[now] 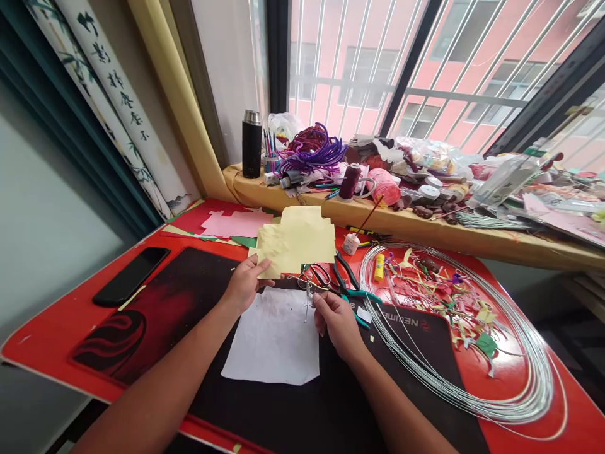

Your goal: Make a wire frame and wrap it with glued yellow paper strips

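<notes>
My left hand [247,282] pinches the lower left corner of a pale yellow paper cutout [302,243], which is held up with stepped edges and a creased left part. My right hand [336,318] has its fingers closed around a thin wire piece [308,299]; its exact form is too small to tell. Below both hands, a white paper sheet [274,340] lies on the black desk mat [293,413]. Just beyond the right hand are teal-handled pliers [352,293] and scissors [321,275], partly hidden.
A large wire coil [529,410] rings colourful scraps [454,296] and a yellow glue stick [379,268] on the right. A small white bottle [350,243] stands behind. Pink paper [236,224] and a phone [131,276] lie left. The sill holds a black flask [251,145] and craft supplies.
</notes>
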`<state>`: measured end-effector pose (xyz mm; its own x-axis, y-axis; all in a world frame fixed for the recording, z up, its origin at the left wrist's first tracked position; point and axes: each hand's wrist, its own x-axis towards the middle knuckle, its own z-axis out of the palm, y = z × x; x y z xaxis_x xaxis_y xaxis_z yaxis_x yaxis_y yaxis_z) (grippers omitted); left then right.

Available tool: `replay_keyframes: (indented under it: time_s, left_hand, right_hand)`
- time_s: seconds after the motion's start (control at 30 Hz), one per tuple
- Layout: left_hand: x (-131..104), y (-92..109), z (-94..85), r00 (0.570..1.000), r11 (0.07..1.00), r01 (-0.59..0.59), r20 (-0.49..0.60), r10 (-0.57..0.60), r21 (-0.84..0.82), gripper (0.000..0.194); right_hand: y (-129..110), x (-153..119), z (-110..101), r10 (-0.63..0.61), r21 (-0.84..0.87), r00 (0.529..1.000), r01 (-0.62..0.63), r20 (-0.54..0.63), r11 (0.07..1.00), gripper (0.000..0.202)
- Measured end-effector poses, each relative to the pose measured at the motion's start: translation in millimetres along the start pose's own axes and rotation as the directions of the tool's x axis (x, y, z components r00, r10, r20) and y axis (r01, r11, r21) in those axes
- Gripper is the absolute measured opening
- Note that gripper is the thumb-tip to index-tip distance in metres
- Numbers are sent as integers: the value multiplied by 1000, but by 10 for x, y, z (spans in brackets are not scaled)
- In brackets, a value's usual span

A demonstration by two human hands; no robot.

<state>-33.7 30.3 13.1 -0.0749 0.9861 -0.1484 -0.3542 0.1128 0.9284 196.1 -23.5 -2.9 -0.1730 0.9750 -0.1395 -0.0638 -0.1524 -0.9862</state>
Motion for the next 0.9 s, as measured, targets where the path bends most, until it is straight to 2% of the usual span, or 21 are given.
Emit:
replay_keyframes:
  time_s: [0.27, 0.57, 0.9]
  left_hand:
    - [-28, 0, 17, 999, 999, -24, -26, 24, 28, 33]
    - [-59, 27, 72, 998, 1000, -2, -56, 2, 9, 29]
    - [-100, -10, 124, 999, 999, 18, -26, -19, -46, 33]
  right_hand:
    - [-24, -11, 4, 16, -33, 1000, -16, 18, 999, 41]
    - [-37, -16, 16, 14, -54, 1000, -13, 20, 998, 42]
    - [-43, -18, 25, 2, -59, 1000, 0, 28, 998, 42]
